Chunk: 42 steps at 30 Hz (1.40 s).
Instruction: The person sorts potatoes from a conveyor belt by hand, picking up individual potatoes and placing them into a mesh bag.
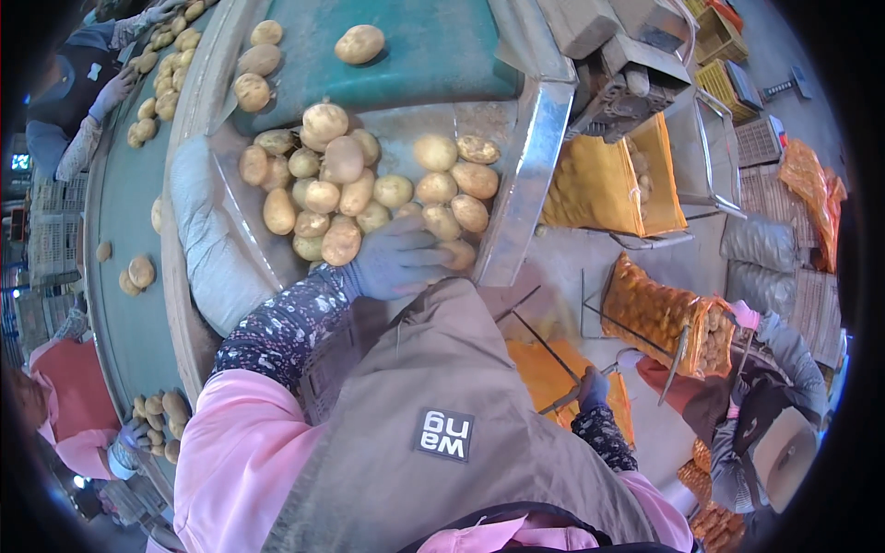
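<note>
Covering potatoes (342, 240), the left hand (398, 259) lies outstretched; the right hand's (595, 389) grip is unclear.

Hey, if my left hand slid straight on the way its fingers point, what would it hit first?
Probably the potato right ahead of your left hand, then the metal side wall; exact depth is unclear.

Right of the full orange mesh sack (641, 300) lie grey plastic bundles (756, 241); higher on that side are a crumpled orange bag (813, 189) and a yellow crate (719, 88). A co-worker (785, 359) bends at its right end. Filled sacks (714, 527) lie below it. Far left of it runs a long green belt (131, 212).
</note>
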Tool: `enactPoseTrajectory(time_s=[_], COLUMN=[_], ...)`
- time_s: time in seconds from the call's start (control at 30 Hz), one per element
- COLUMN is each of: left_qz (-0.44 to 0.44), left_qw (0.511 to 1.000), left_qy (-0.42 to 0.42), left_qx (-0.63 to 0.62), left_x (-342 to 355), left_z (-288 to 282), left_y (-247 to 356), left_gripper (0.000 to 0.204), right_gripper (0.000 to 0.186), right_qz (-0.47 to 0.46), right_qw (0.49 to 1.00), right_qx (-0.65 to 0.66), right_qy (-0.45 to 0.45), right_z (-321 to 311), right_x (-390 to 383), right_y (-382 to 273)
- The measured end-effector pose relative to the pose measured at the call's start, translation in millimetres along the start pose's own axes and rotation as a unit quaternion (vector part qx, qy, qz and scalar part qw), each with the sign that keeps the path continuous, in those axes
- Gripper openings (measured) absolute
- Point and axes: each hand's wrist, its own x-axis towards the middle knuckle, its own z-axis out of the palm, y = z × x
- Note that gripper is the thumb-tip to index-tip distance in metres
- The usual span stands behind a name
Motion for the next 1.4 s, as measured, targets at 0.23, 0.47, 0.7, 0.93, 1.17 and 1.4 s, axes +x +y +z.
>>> enactPoseTrajectory(time_s=[0.23, 0.47, 0.7, 0.93, 1.17, 1.4], left_qz=[-0.039, 0.02, 0.036, 0.055, 0.045, 0.035], left_qw=[0.996, 0.999, 0.999, 0.995, 0.998, 0.999], left_qy=[-0.053, -0.029, 0.027, 0.067, 0.038, 0.013], left_qx=[0.06, 0.033, 0.024, 0.053, 0.015, 0.022], left_x=[-20, -24, -68, -90, -88, -76], left_z=[10, -3, 8, 25, 27, 24], left_y=[-2, -3, 1, -15, -24, -28], left_gripper=[0.03, 0.03, 0.03, 0.037, 0.04, 0.035], right_gripper=[0.025, 0.017, 0.007, 0.014, 0.024, 0.041], right_qz=[0.206, 0.143, -0.091, 0.001, -0.131, -0.436], right_qw=[0.896, 0.932, 0.996, 0.962, 0.957, 0.84], right_qx=[0.392, 0.332, 0.009, 0.257, 0.079, -0.07], right_qy=[-0.042, 0.019, 0.008, -0.095, -0.247, -0.315], right_z=[20, 49, 116, 259, 433, 487], right_x=[-35, -27, -55, -113, -183, -206], right_y=[-54, -44, -35, -163, -301, -333])
